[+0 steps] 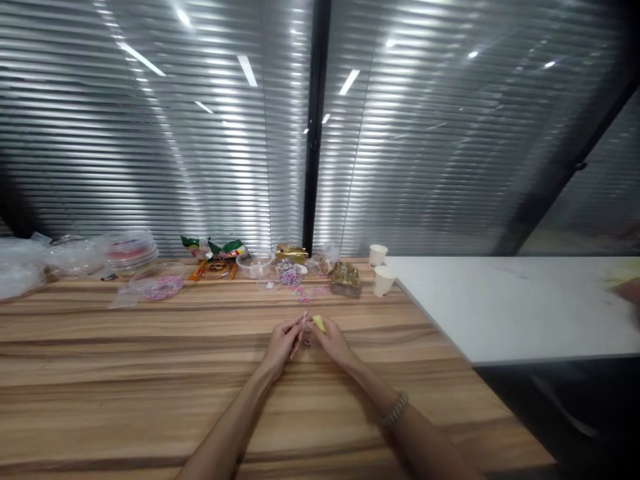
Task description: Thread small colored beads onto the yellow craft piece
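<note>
Near the middle of the wooden table (150, 373), my left hand (286, 341) pinches a thin pink strand (305, 319). Facing it, my right hand (333, 340) is closed on a small yellow piece (319, 323), its fingertips close to the same strand. A small pinkish loop (307, 341) hangs between the two hands, too small to make out well. Just beyond them, loose pink and purple pieces (305, 292) lie scattered on the wood. A beaded bracelet (395, 409) circles my right wrist.
Two paper cups (383, 281) (378, 255) stand right of a brown-gold package (345, 280). Farther left are a clear bowl (255, 265), snack packets (215, 250), a dish of pink pieces (163, 283) and stacked plastic lids (130, 250). A white table (480, 307) adjoins at right, where another person's hand (630, 291) shows, blurred.
</note>
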A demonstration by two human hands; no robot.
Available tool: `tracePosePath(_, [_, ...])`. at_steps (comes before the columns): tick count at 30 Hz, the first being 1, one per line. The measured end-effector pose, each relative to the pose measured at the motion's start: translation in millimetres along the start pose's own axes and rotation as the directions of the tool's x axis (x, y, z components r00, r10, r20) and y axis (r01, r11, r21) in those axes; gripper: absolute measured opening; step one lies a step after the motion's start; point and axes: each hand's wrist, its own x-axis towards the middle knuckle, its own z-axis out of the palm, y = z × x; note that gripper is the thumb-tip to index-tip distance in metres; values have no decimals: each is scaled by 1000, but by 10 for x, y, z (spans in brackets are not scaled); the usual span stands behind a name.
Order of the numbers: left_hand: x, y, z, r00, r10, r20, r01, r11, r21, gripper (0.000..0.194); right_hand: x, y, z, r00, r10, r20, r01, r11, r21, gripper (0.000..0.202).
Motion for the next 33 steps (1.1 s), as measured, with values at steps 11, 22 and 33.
tracePosePath(11, [-23, -2, -21, 980, 190, -52, -171, 953, 251, 34, -125, 7, 6, 979, -92, 184, 114, 987, -115, 52])
tracePosePath(22, [-66, 81, 4, 961, 266, 75, -275, 890, 364, 23, -126, -19, -57, 972, -58, 229, 112, 967, -229, 58])
tracePosePath(33, [15, -17, -70, 949, 307, -70, -260, 889, 376, 21, -108, -100, -114, 958, -115, 264, 182, 952, -244, 40])
